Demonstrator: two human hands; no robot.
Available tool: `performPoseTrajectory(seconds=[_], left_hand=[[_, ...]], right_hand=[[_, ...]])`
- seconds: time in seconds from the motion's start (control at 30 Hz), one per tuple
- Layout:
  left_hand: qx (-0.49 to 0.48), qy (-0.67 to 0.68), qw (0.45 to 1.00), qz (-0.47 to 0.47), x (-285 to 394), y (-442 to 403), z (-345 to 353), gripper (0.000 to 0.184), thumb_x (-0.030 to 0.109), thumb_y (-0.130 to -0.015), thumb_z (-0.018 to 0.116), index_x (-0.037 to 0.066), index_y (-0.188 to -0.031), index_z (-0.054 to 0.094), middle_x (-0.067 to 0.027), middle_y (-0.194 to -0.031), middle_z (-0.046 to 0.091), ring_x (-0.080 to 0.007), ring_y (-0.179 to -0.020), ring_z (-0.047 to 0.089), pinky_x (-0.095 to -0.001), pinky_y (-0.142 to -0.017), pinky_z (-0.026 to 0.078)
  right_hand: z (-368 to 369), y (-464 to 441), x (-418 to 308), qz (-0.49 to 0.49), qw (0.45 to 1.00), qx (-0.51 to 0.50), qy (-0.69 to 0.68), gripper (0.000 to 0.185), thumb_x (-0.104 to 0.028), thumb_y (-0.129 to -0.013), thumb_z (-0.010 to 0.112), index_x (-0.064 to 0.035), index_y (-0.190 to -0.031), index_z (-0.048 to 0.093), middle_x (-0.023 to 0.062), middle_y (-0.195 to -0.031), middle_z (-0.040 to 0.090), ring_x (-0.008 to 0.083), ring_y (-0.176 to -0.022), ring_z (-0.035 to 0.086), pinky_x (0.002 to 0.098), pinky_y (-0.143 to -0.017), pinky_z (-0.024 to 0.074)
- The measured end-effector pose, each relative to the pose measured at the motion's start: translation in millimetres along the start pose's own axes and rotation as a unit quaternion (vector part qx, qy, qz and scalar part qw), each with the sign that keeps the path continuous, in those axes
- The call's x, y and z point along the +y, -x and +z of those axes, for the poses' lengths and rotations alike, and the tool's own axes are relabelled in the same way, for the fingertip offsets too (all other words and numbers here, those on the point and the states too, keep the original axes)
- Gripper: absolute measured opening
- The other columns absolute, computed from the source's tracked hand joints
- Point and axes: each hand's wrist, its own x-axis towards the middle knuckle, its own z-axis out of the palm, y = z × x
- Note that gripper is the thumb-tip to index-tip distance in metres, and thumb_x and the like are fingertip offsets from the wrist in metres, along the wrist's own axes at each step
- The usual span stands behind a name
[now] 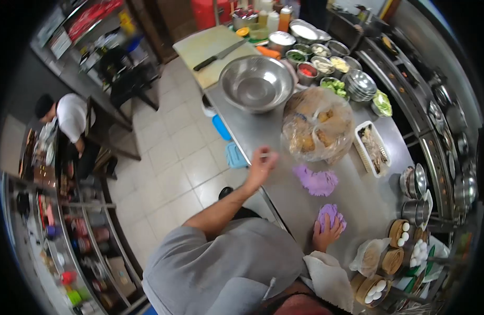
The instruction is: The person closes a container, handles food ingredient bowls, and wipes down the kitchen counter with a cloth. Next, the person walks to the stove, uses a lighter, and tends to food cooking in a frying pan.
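My right hand [328, 234] is on a bunched purple cloth [331, 213] on the steel table, its fingers curled over the near side of the bundle. A second purple cloth [316, 180], ragged at the edges, lies spread just beyond it. My left hand [263, 159] is raised over the table's left edge, apart from both cloths. Its fingers look bent but are smeared by motion, so I cannot make out whether they hold anything. Ahead of it sits a large clear plastic bag [318, 126] with brown food pieces inside.
Beyond are a steel bowl [256, 84], a cutting board [208, 50] with a knife [219, 55], and several small ingredient bowls. A white basket [372, 148] stands right of the bag. Bamboo steamers [393, 261] with eggs are near right. A seated person [71, 118] is far left.
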Motion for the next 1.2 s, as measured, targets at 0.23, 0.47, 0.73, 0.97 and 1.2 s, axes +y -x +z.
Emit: performPoseTrajectory(seconds=[0.23, 0.47, 0.73, 0.97, 1.2], left_hand=[[0.074, 0.27, 0.953, -0.116, 82.9, -113.5, -83.8, 0.078, 0.053, -0.074, 0.062, 0.014, -0.125, 0.018, -0.0154, -0.126, 0.022, -0.0377, -0.1, 0.045, -0.0497, -0.073, 0.049], [-0.003, 0.259, 0.954, -0.153, 89.3, -171.0, -112.1, 0.081, 0.052, -0.076, 0.06, 0.013, -0.128, 0.012, -0.0184, -0.123, 0.026, -0.0371, -0.093, 0.051, -0.0495, -0.073, 0.049], [0.035, 0.184, 0.978, -0.094, 69.8, -188.5, -188.9, 0.074, 0.051, -0.081, 0.054, 0.012, -0.134, 0.019, -0.0095, -0.118, 0.039, -0.0225, -0.089, 0.051, -0.0355, -0.071, 0.045], [0.132, -0.136, 0.977, 0.098, 67.9, -246.5, -287.9, 0.047, 0.024, -0.08, 0.064, 0.003, -0.118, 0.046, -0.0114, -0.109, 0.049, -0.019, -0.089, 0.051, -0.0318, -0.074, 0.043], [0.108, -0.5, 0.799, 0.317, 99.9, -353.2, -306.9, 0.047, 0.022, -0.077, 0.065, 0.004, -0.117, 0.048, -0.0191, -0.11, 0.048, -0.0334, -0.103, 0.045, -0.0426, -0.086, 0.039]], right_hand=[[29.7, -16.8, -102.7, 0.036, 0.999, 0.025, 0.006, 0.041, -0.037, -0.074, 0.06, -0.0241, -0.112, 0.056, 0.0118, -0.126, 0.04, 0.0414, -0.117, 0.029, 0.0553, -0.093, 0.0241], [78.6, -91.8, -250.0, -0.04, 0.997, 0.006, -0.068, 0.038, -0.032, -0.072, 0.062, -0.0224, -0.108, 0.058, 0.0099, -0.123, 0.041, 0.04, -0.115, 0.03, 0.0523, -0.093, 0.0248], [98.8, -131.0, -290.8, -0.105, 0.986, -0.015, -0.132, 0.037, -0.029, -0.072, 0.064, -0.022, -0.107, 0.059, 0.0086, -0.123, 0.041, 0.0362, -0.116, 0.03, 0.05, -0.094, 0.0233], [91.2, -139.9, -289.9, -0.083, 0.986, -0.022, -0.143, 0.039, -0.028, -0.071, 0.065, -0.0237, -0.109, 0.058, 0.0079, -0.124, 0.04, 0.0354, -0.116, 0.029, 0.0487, -0.093, 0.0243], [94.9, -142.8, -305.0, -0.036, 0.994, 0.031, -0.101, 0.04, -0.026, -0.068, 0.067, -0.0258, -0.107, 0.058, 0.0068, -0.122, 0.042, 0.0328, -0.113, 0.033, 0.0467, -0.088, 0.0278]])
